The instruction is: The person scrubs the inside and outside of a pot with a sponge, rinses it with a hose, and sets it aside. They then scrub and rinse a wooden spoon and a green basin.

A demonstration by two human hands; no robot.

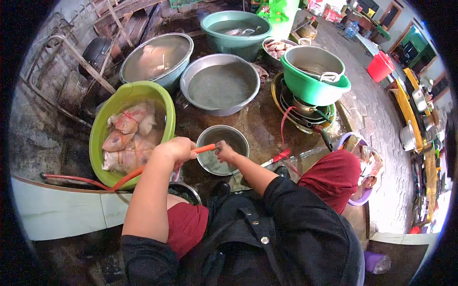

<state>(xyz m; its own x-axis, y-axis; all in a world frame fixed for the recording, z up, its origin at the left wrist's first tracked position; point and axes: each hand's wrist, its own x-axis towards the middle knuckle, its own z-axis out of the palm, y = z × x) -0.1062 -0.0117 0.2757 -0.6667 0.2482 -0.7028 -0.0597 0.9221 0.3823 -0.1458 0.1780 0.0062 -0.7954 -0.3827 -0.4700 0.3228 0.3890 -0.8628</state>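
Note:
An orange hose (128, 178) runs up from the lower left, past the lime-green tub (167, 102), to a small metal bowl (245, 143) on the wet floor. My left hand (179, 150) is closed around the hose at the bowl's left side. Over the bowl, my right hand (225, 151) is closed at the hose's end, its fingers partly hidden. The bowl appears to hold some cloudy liquid. Large pinkish fish pieces (129, 143) lie in water in the lime-green tub.
A grey basin (255, 90) of cloudy water stands just ahead, beside another full basin (188, 62) and a teal tub (207, 35). Green basin (310, 88) sits on stacked pans at right. A red-handled knife (282, 156) lies near my feet; a purple tub (366, 196) is at right.

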